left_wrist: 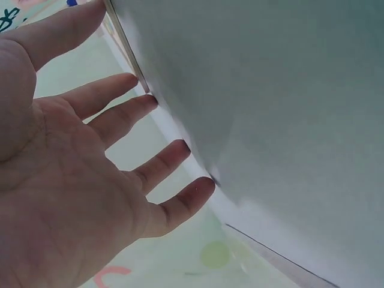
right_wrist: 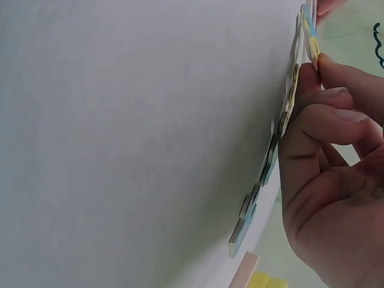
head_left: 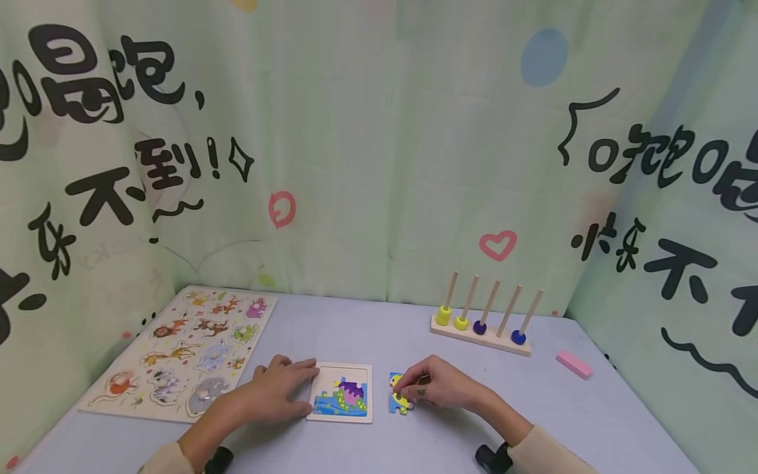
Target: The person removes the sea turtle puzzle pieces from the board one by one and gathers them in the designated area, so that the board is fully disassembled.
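Note:
A small wooden puzzle tray [head_left: 370, 395] lies flat, with joined puzzle pieces [head_left: 343, 407] showing a purple and green figure over blue in its lower part. My left hand [head_left: 278, 390] has its fingers spread, thumb and fingertips touching the tray's left edge. To the right of the tray, my right hand [head_left: 438, 383] pinches a yellow and blue puzzle piece [right_wrist: 311, 39] between thumb and forefinger, partly hidden by the fingers. Under and beside that hand, other yellow and blue puzzle pieces [head_left: 398, 403] lie on the table.
At the left lies a large animal puzzle board [head_left: 133, 359]. A wooden peg stand [head_left: 482, 337] with yellow and blue beads stands at the back right, near a pink block [head_left: 574, 365]. Printed curtains [head_left: 385, 145] surround the white table [head_left: 355, 329].

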`<state>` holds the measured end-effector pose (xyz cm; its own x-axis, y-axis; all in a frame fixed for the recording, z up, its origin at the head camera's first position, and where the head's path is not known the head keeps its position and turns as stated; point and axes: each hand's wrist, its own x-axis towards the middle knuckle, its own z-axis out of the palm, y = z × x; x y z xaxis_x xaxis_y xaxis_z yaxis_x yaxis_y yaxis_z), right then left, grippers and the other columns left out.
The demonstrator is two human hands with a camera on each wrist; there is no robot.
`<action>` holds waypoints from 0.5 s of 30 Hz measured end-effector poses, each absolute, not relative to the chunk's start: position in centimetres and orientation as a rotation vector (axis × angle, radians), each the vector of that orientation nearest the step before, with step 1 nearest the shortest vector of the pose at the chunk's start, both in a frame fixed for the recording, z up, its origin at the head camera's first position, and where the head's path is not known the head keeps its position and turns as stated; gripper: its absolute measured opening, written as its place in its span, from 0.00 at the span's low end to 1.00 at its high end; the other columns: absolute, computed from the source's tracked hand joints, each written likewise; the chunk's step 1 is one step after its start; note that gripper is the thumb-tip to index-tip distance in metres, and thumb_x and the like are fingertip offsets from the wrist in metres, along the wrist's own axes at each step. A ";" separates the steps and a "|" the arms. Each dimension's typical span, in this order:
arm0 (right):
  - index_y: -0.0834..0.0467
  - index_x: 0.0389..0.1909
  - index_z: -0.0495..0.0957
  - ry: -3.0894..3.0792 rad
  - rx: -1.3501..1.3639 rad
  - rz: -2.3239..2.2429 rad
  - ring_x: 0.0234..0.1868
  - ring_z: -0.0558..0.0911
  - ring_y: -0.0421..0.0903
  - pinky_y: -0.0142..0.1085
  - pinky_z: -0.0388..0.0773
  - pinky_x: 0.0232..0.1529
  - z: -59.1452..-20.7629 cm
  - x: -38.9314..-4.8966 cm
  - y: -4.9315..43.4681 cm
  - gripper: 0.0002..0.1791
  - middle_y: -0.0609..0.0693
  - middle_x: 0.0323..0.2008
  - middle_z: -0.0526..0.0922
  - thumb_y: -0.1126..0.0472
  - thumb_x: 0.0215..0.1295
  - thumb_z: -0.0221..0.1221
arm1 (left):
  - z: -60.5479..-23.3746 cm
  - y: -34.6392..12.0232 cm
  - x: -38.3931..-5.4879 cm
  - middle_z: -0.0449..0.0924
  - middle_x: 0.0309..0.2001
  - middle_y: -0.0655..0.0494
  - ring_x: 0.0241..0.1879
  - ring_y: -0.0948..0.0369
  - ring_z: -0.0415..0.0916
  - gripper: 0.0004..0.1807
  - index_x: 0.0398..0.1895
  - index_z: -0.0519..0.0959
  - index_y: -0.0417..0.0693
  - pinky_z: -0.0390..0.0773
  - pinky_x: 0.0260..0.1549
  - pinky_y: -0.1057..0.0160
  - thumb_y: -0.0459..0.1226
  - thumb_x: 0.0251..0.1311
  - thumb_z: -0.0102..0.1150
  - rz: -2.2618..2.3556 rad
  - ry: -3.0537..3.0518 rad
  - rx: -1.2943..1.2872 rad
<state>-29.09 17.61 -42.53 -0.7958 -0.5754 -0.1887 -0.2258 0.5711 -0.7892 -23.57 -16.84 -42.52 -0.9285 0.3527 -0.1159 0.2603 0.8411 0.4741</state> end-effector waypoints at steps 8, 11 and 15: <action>0.56 0.42 0.92 2.413 -0.675 -1.057 0.37 0.76 0.43 0.29 0.69 0.31 -42.7 -29.2 17.4 0.06 0.50 0.43 0.92 0.63 0.72 0.66 | -42.4 -16.7 -23.5 0.66 0.81 0.54 0.77 0.41 0.59 0.38 0.75 0.74 0.53 0.58 0.69 0.26 0.49 0.62 0.74 0.670 2.808 0.460; 0.56 0.42 0.92 2.422 -0.687 -1.046 0.38 0.76 0.43 0.29 0.70 0.32 -42.7 -29.2 17.4 0.06 0.50 0.43 0.92 0.63 0.72 0.67 | -42.4 -16.7 -23.6 0.65 0.82 0.55 0.77 0.41 0.58 0.39 0.75 0.74 0.54 0.58 0.69 0.27 0.50 0.62 0.74 0.657 2.804 0.451; 0.55 0.41 0.92 2.430 -0.705 -1.038 0.38 0.77 0.43 0.29 0.70 0.33 -42.8 -29.2 17.4 0.06 0.50 0.43 0.92 0.63 0.72 0.67 | -42.4 -16.6 -23.7 0.65 0.82 0.56 0.78 0.41 0.58 0.39 0.76 0.74 0.55 0.58 0.69 0.27 0.50 0.62 0.74 0.644 2.801 0.448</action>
<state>-29.17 17.41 -42.78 -0.7907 -0.5898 -0.1639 -0.2895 0.5962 -0.7489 -23.66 -16.60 -42.38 -0.9261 0.3439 -0.1548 0.2418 0.8565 0.4561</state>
